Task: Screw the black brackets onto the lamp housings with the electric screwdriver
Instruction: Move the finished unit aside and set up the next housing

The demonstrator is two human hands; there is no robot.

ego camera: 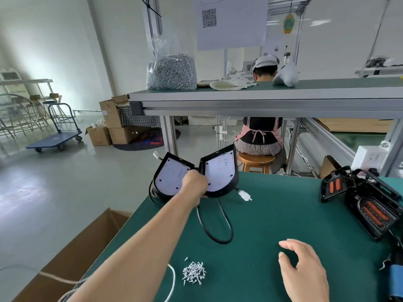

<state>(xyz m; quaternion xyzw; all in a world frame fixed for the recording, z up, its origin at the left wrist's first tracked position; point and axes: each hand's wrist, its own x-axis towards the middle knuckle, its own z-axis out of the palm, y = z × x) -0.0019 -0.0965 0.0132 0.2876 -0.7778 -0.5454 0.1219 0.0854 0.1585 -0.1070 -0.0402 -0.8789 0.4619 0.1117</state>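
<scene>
Our right hand (305,271) hangs loose by the screws (193,271) (ready to pick one, we think) — the grip of our left hand (194,182) clenches two lamp housings (220,168) to bring them closer.

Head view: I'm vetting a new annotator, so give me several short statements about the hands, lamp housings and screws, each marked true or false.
1. The left hand grips the two lamp housings at the green table's far left edge. True.
2. The right hand holds the electric screwdriver. False: it is open and holds nothing; the screwdriver lies at the table's right edge.
3. A small pile of loose screws lies on the table near the front. True.
4. The bag of screws sits on the floor. False: it stands on the raised shelf behind the table.
5. A black cable loops across the table below the housings. True.
</scene>
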